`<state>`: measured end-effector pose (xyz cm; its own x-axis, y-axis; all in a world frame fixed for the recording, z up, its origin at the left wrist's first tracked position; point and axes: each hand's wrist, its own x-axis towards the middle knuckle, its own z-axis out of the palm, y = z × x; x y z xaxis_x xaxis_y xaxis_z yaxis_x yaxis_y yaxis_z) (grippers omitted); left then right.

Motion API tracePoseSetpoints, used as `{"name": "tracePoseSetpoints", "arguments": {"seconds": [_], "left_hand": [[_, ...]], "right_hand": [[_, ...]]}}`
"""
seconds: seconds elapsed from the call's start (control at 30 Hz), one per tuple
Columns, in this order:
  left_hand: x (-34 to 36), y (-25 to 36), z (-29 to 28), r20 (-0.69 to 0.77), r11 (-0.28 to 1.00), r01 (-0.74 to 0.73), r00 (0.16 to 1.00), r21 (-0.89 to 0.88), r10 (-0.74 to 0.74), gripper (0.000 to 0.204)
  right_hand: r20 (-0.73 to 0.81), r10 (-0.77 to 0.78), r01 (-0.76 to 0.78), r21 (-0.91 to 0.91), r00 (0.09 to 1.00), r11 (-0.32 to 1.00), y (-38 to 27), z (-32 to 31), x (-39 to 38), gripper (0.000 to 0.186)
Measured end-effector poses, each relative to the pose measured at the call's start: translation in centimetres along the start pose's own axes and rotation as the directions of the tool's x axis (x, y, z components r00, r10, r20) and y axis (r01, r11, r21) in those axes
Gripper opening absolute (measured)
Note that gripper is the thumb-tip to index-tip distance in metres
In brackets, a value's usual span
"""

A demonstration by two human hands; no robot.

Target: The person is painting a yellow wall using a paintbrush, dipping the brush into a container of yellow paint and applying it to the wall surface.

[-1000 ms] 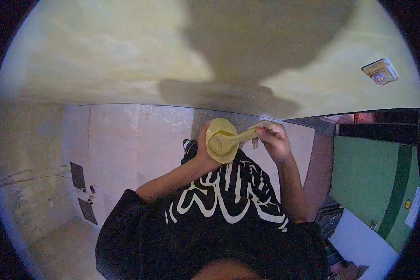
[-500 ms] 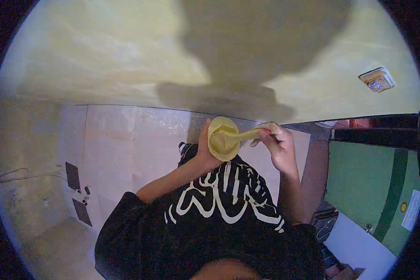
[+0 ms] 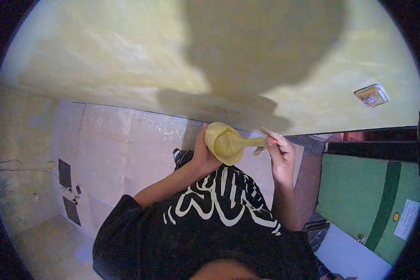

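the left hand [image 3: 204,156] cups a small yellow bowl [image 3: 223,142] at chest height, mouth tilted rightward. the right hand [image 3: 279,151] pinches a yellow spoon [image 3: 247,142], its handle running right to left into the bowl.

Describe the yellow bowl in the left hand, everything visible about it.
The yellow bowl is small, round and plain, in what looks like plastic, with a smooth rim. It is tilted so its opening faces the camera. The left hand cups it from the side and beneath, chest-high before the yellow wall. A yellow spoon, held by the right hand, reaches into it. Its contents cannot be made out.
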<state>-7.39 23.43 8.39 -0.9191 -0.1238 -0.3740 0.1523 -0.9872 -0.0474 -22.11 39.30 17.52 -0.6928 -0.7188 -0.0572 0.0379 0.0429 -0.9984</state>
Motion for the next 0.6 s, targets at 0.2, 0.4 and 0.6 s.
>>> {"name": "tracePoseSetpoints", "arguments": {"seconds": [0.2,0.4,0.6], "left_hand": [[-0.7,0.1,1.6,-0.052,0.991,-0.008,0.999,0.137,0.016,0.077],[0.1,0.2,0.6,-0.029,0.990,0.047,0.999,0.136,-0.044,0.073],[0.5,0.2,2.3,0.022,0.974,0.053,0.998,0.221,-0.060,0.068]], "right_hand": [[-0.055,-0.038,0.036,-0.027,0.998,0.999,-1.2,-0.9,-0.6,0.021],[-0.106,-0.081,0.084,0.028,0.991,0.996,-1.6,-2.1,-0.7,0.020],[-0.141,-0.116,0.129,0.086,0.983,0.988,-2.2,-3.3,-1.0,0.022]]}}
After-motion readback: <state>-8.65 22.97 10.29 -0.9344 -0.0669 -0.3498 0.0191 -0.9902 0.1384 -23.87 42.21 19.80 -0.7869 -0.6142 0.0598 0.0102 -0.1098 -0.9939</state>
